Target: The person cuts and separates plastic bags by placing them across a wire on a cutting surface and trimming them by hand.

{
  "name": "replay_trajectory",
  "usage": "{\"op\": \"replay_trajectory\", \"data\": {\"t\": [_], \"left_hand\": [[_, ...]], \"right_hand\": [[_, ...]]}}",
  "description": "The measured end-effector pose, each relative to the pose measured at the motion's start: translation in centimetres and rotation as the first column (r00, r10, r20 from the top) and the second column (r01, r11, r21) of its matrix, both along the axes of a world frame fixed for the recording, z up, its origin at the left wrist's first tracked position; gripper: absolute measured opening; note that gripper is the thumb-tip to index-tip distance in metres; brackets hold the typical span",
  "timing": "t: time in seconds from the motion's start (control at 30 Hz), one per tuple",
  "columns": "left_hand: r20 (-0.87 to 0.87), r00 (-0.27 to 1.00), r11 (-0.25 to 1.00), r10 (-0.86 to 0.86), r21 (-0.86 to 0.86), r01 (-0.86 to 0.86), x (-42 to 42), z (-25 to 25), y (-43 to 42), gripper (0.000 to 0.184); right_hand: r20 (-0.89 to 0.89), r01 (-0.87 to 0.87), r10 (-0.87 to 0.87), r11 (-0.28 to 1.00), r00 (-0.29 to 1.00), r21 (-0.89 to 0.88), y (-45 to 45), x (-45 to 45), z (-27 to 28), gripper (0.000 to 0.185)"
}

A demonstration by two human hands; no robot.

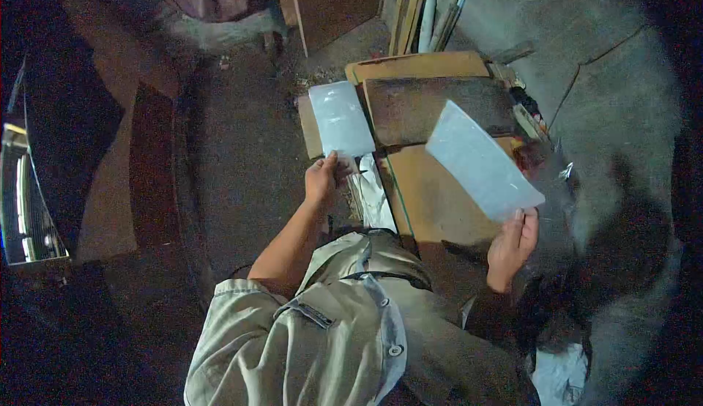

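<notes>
My left hand (322, 179) pinches pale rectangular plastic-looking sheet (341, 118) at near edge; right hand (515, 245) pinches pale tapered sheet (483, 161) at lower corner. Both over brown flat boards (432, 194). Probably light, bendy, slick: hold edges.

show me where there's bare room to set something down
The dark floor left of the left hand looks bare, as does the tan panel between the crumpled white material and the white sheet in the right hand. It's crowded at the panel's upper right, with mixed scraps.
</notes>
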State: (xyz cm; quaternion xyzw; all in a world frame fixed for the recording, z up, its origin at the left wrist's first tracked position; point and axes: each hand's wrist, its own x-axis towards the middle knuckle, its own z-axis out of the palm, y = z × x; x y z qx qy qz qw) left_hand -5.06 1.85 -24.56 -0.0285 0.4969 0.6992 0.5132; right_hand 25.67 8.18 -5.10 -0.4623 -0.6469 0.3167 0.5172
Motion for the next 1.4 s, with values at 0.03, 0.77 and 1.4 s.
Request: {"op": "replay_trajectory", "data": {"t": [0.03, 0.77, 1.4], "left_hand": [[-0.035, 0.999, 1.000, 0.004, -0.025, -0.005, 0.1, 0.2, -0.2, 0.026], [0.433, 0.719, 0.812, -0.544, 0.489, 0.319, 10.1, 13.7, -3.8, 0.073], [0.274, 0.828, 0.826, -0.489, 0.451, 0.338, 7.0, 16.3, -1.8, 0.059]], "right_hand": [[-0.006, 0.007, -0.007, 1.000, 1.000, -0.001, -0.6, 0.9, -0.2, 0.015], [0.525, -0.511, 0.299, 0.798, 0.797, 0.320, -4.4, -0.2, 0.5, 0.018], [-0.383, -0.604, 0.469, 0.571, 0.796, -0.556, -7.3, -0.5, 2.9, 0.030]]}}
